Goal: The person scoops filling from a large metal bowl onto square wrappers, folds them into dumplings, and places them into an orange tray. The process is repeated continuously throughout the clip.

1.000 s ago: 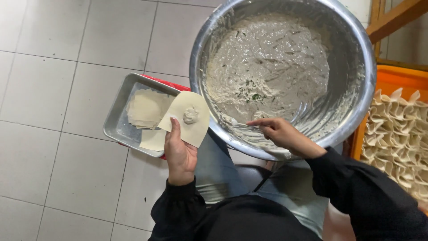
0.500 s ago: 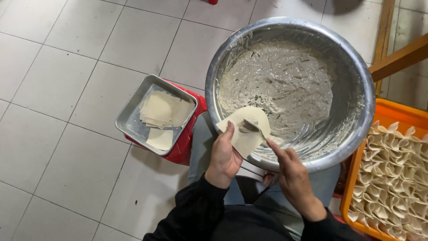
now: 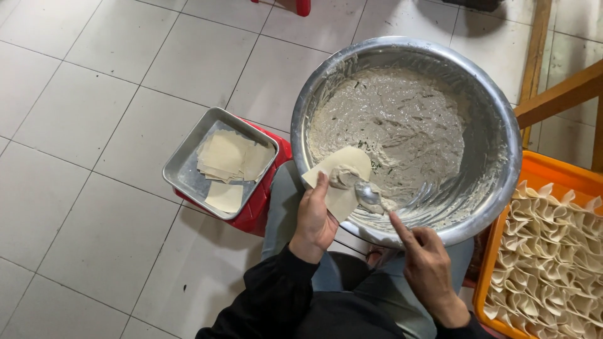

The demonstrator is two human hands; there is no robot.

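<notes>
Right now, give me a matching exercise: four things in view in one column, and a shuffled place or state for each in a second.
Things:
1. Pale square dough wrapper
2. Small metal spoon
3. Rectangular steel tray
4. Orange plastic crate

Places or states:
A. Rests on a red stool, holding a loose stack of flat wrappers
B. Lies on the left hand, with a dab of grey filling on it
C. Stands at the right edge, packed with folded dumplings
D. Held in the right hand, its tip on the wrapper, over the rim of the large steel bowl

Pairs: 1-B, 2-D, 3-A, 4-C
</notes>
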